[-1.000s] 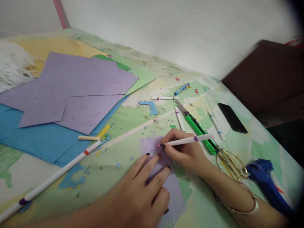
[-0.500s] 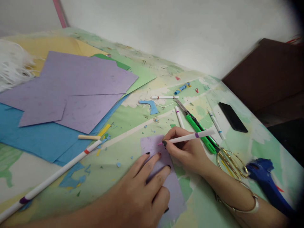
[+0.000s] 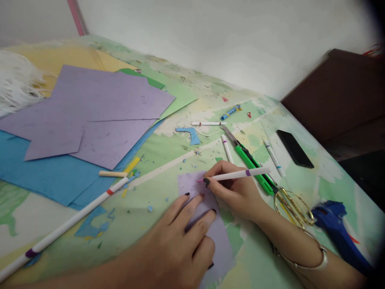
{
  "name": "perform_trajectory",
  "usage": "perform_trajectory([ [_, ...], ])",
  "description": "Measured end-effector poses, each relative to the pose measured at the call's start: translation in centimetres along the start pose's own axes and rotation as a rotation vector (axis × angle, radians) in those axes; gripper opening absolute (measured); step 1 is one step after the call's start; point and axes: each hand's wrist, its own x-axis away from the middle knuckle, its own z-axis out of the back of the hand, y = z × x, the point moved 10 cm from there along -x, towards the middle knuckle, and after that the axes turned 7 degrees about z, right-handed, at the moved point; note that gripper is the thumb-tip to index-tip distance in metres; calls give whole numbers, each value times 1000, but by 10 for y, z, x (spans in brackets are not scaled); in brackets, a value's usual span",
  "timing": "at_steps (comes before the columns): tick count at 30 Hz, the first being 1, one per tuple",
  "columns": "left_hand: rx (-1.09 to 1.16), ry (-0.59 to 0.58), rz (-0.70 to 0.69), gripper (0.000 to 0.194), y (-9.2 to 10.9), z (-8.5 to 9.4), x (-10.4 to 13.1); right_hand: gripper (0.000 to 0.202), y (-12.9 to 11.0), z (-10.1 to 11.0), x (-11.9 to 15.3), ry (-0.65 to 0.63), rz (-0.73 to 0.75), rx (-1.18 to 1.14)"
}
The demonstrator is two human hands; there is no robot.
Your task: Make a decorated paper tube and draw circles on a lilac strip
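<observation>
My left hand [image 3: 186, 237] lies with fingers spread on a strip of purple paper [image 3: 221, 245], pressing it to the table. Between the thumb and fingers of my right hand [image 3: 234, 188] is a white felt-tip pen [image 3: 237, 174] with a purple band. Its pink-purple tip touches or hovers just over the paper's upper part; I cannot tell which. Just beyond my right hand lie a green utility knife [image 3: 254, 168], gold-handled scissors [image 3: 293, 206] and a white marker cap [image 3: 227, 148].
Purple sheets [image 3: 111, 100] overlap blue paper [image 3: 54, 172] at left, by white string [image 3: 18, 80]. A long white stick [image 3: 69, 216] lies left of my hands. At right are a black phone [image 3: 294, 147], another marker [image 3: 274, 157] and a blue glue gun [image 3: 339, 233]. Paper scraps dot the table.
My right hand has shifted slightly left, and the pen's tip with it across the purple paper. My left hand stays in place.
</observation>
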Motion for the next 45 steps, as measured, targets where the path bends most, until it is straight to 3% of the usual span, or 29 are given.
perform_trajectory([
  [4, -1, 40, 24, 12, -3, 2, 0, 8, -3, -1, 0, -12, 24, 22],
  [13, 4, 10, 19, 10, -2, 2, -2, 6, -1, -4, -1, -48, 2, -43],
  [45, -9, 4, -4, 13, -1, 1, -2, 5, 3, 1, 0, 22, -42, -80],
])
